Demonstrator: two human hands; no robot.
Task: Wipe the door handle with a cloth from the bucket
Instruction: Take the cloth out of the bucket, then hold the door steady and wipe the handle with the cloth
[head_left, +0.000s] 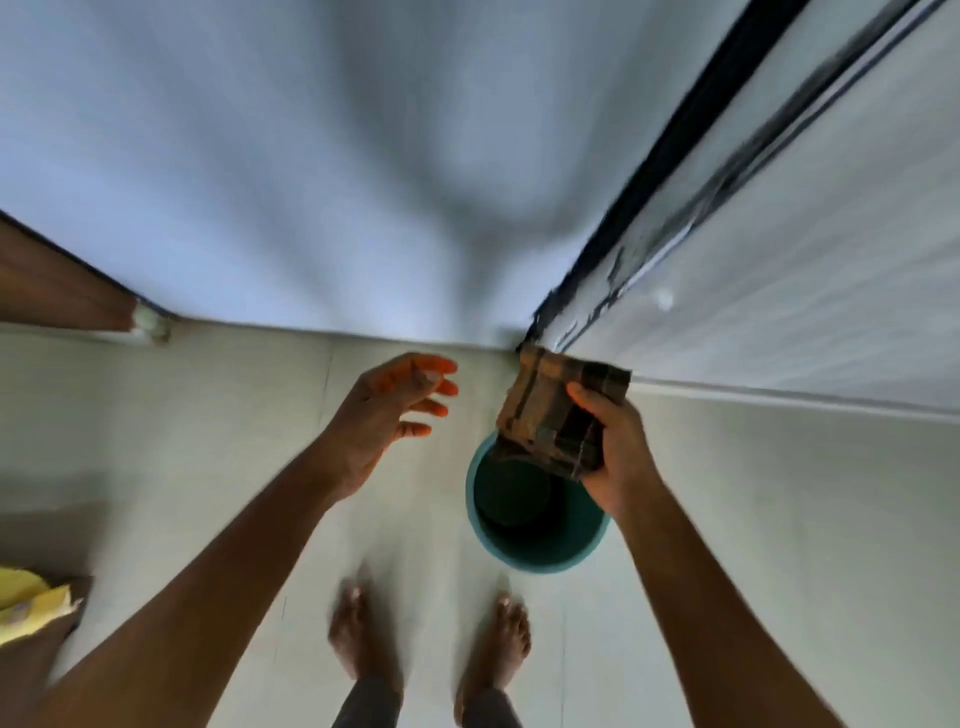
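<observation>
A brown and black checked cloth (556, 410), folded, is gripped in my right hand (618, 447) just above the far rim of a teal bucket (524, 558) that stands on the pale floor. The bucket's inside looks dark. My left hand (389, 410) hovers to the left of the cloth with fingers spread and nothing in it. A white door (810, 249) with a black edge strip runs along the right. No door handle shows in this blurred view.
A white wall (311, 182) faces me. A brown wooden panel (57, 291) meets the floor at the far left. Something yellow (26, 605) lies at the lower left edge. My bare feet (431, 639) stand on the floor just behind the bucket.
</observation>
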